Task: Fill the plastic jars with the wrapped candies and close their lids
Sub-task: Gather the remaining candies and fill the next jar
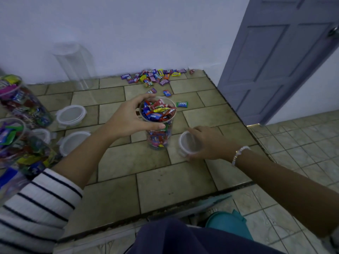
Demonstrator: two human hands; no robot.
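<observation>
Head-mounted wide-angle, looked forward and down, close over left hand (128, 118) and right hand (207, 143); single view only.

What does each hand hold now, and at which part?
The left hand grips the filled jar around its upper rim. The right hand holds a lid by its edge, tilted up from the tiled surface.

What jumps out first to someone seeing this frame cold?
Dead centre, the candy-filled jar stands open on the tiled counter, the left hand gripping its rim while the right hand holds a clear lid beside it. Behind, loose candies lie scattered along the wall, and filled jars crowd the left edge.
</observation>
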